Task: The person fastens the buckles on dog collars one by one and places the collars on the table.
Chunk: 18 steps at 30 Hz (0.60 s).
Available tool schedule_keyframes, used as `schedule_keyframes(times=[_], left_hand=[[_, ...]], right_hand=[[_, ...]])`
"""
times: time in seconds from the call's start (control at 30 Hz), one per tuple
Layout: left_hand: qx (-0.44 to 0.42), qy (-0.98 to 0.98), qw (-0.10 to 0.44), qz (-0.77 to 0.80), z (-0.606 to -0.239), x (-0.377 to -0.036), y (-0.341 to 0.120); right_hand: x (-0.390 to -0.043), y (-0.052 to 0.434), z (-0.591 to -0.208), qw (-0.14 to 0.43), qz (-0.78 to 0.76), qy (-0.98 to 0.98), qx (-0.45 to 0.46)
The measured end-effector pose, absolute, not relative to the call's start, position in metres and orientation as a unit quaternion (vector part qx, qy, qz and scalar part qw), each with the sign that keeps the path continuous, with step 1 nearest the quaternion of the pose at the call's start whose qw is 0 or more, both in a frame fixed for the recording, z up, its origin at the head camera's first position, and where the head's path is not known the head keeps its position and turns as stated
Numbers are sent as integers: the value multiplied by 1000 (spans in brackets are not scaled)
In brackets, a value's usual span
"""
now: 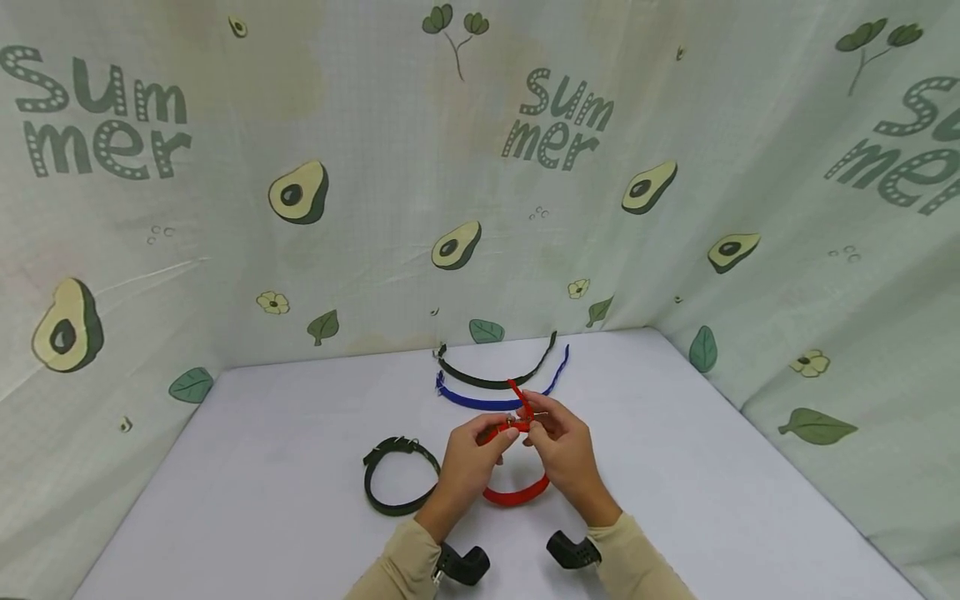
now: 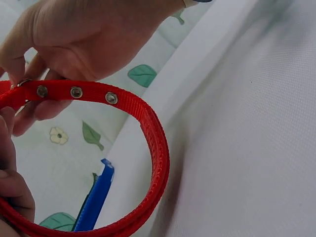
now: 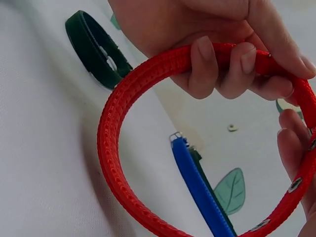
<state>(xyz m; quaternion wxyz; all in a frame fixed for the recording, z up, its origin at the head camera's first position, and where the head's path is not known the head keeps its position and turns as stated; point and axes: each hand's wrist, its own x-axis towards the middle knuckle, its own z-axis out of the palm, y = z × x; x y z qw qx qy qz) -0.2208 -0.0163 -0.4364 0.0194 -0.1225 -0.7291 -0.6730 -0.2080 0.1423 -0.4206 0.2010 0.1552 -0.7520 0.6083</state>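
Note:
A red pet collar is bent into a loop between the two hands, its lower curve hanging nearest the person. My left hand curls its fingers round the band on the left, with the thumb along its top. On the other side my right hand pinches the strap close to the metal fitting, while the strap's loose end sticks up above the fingers. Metal eyelets run along the band in the left wrist view. Fingers partly hide the join.
A dark green collar, formed into a loop, lies left of the hands. Beyond them, a blue collar and another dark green collar lie spread out on the white table. A printed cloth hangs behind.

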Motion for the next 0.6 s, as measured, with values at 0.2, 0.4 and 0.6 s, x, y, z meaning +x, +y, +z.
schedule_keyframes(times=[0.2, 0.4, 0.6], left_hand=[[-129, -730, 22, -671, -437, -221, -15], [-140, -728, 21, -671, -440, -220, -14], [-141, -725, 19, -674, -440, -220, -15]], right_hand=[[-195, 140, -403, 220, 599, -749, 177], [-210, 147, -423, 220, 619, -734, 170], [-216, 151, -431, 220, 646, -707, 187]])
